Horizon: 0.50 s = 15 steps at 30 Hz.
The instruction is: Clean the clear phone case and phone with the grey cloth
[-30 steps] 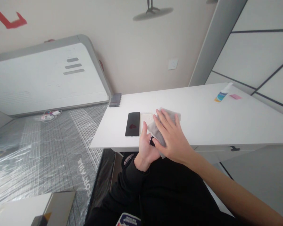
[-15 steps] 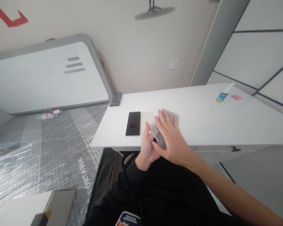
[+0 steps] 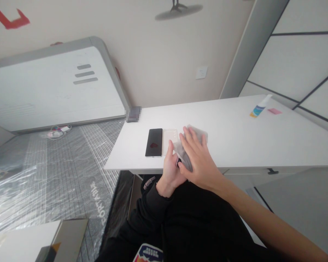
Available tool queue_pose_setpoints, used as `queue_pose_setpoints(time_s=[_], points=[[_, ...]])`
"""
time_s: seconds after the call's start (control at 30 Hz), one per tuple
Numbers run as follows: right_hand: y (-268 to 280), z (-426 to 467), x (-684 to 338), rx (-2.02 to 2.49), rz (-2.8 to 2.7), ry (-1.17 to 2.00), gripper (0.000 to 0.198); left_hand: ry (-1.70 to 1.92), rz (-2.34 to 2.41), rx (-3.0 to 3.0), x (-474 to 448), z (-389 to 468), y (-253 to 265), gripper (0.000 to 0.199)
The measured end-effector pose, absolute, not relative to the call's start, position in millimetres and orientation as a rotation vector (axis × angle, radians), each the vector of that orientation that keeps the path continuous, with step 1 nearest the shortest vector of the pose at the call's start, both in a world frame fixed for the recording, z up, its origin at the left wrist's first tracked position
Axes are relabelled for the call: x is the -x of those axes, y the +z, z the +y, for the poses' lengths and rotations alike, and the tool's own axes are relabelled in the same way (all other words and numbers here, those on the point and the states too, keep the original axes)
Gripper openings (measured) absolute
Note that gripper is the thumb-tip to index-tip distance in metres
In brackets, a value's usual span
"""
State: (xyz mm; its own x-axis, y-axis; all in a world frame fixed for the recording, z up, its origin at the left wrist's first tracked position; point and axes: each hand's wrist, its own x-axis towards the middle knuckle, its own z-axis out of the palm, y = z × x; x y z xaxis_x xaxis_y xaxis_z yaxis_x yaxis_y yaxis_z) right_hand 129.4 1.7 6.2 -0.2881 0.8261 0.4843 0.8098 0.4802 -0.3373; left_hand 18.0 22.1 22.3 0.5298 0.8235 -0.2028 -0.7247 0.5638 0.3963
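Pressing a grey cleaning cloth [image 3: 192, 140] flat under spread fingers, the right hand [image 3: 198, 160] lies open and palm-down at the desk's [image 3: 235, 134] near edge. A wiping step, I judge; the next stroke needs steady pressure and a firm hold beneath. The left hand [image 3: 171, 168] curls around a dark phone [image 3: 178, 162] under the cloth, mostly hidden. Just left lie a clear phone case [image 3: 170, 137] and a second black phone [image 3: 154, 142]. A spray bottle [image 3: 258, 108] stands towards the far right corner.
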Motion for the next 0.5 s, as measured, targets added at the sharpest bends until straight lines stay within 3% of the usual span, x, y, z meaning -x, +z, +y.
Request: queue_pose_setpoints(time_s=[0.5], points=[[3.3, 1.4, -131.8, 1.333, -2.123, 0.051, 0.087, 0.914, 0.416, -0.31, -17.4, 22.8, 18.7, 0.067]])
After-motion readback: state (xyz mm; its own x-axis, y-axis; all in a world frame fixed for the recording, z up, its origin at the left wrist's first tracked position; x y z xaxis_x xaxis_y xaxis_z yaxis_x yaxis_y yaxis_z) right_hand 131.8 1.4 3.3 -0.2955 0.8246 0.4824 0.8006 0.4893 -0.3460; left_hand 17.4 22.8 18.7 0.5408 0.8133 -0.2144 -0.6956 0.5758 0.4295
